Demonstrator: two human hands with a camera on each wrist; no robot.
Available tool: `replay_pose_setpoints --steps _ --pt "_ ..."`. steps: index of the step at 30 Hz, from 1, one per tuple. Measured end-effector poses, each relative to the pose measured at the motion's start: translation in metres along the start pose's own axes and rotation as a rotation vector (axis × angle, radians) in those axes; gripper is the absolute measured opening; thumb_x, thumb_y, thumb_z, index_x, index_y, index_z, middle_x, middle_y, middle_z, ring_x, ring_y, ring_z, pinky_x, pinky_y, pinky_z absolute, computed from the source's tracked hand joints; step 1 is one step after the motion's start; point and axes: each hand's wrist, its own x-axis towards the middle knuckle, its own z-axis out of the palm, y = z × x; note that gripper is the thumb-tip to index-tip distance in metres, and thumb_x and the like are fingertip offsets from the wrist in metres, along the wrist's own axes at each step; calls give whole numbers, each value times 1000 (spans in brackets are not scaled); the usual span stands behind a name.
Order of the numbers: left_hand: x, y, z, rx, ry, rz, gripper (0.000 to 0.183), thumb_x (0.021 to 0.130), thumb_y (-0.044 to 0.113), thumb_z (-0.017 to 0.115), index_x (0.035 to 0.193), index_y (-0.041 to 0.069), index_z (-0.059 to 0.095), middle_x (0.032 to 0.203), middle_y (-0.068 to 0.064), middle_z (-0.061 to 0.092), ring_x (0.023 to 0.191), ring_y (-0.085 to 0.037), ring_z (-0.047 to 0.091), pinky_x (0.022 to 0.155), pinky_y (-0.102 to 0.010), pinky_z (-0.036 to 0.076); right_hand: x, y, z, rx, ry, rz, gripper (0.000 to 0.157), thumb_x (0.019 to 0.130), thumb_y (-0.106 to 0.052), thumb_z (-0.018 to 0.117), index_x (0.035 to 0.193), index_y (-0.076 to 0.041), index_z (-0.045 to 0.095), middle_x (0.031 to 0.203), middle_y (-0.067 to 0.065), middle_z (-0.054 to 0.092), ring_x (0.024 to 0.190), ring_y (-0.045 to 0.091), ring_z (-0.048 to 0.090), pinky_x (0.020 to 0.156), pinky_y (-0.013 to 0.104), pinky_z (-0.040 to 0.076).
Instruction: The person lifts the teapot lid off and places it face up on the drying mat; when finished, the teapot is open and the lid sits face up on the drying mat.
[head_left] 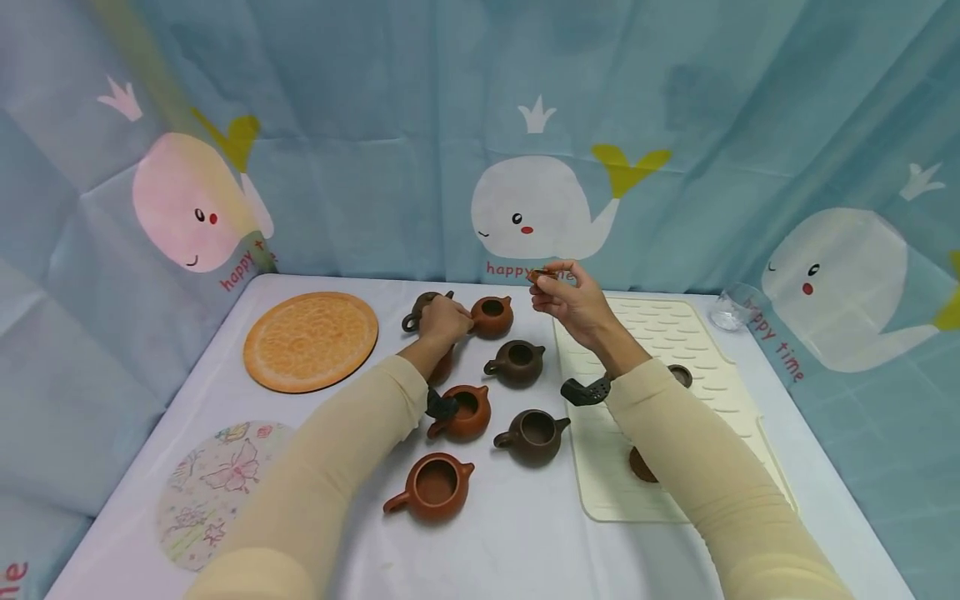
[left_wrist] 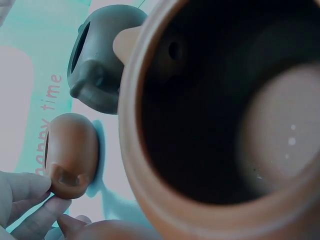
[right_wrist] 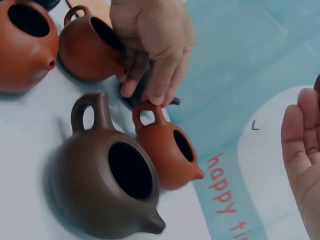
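Observation:
At the back of the table, my left hand [head_left: 446, 319] pinches the handle of a small reddish-brown clay teapot [head_left: 492, 318] that has no lid on. The right wrist view shows that thumb and finger at the loop handle of this teapot [right_wrist: 167, 150]. Raised above the table, my right hand [head_left: 576, 302] pinches a small reddish-brown teapot lid [head_left: 542, 274]. Only a sliver of the lid shows at the right wrist view's edge. A dark teapot [head_left: 423, 310] sits partly behind my left hand. Just in front stands a dark brown lidless teapot [head_left: 520, 364].
More lidless teapots stand nearer: a dark one [head_left: 534, 438] and reddish ones [head_left: 437, 487]. A cream ribbed mat [head_left: 615, 492] on the right bears lids [head_left: 680, 375], partly behind my right arm. A glass cup [head_left: 733, 308] stands back right; round mats [head_left: 310, 342] lie left.

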Motion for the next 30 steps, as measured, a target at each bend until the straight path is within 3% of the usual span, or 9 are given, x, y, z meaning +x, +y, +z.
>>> replay_pose_setpoints --steps 6,11,20,30 --pt "1 2 2 5 2 -3 9 86 18 72 91 15 79 95 -1 71 94 -25 62 80 -38 49 -13 -18 -9 -113 -5 33 49 93 -5 64 135 5 43 117 22 54 88 24 60 76 31 50" --pt "2 2 1 8 -2 -4 8 86 18 71 90 15 78 94 -2 71 92 -25 62 79 -39 50 -22 -31 -17 -191 7 30 45 89 -2 68 130 0 48 120 18 51 90 24 57 76 30 49" --pt "3 0 0 14 -8 2 10 86 18 71 91 14 78 95 -3 71 93 -26 61 80 -39 49 -35 -49 -42 -411 35 21 44 88 7 65 128 1 48 125 21 44 113 34 50 91 34 47" --pt "4 0 1 11 -11 -2 9 85 18 71 90 14 78 95 -3 71 94 -27 62 81 -40 49 -50 -62 -73 -639 98 49 47 90 1 66 132 0 46 130 18 46 113 25 55 88 31 49"
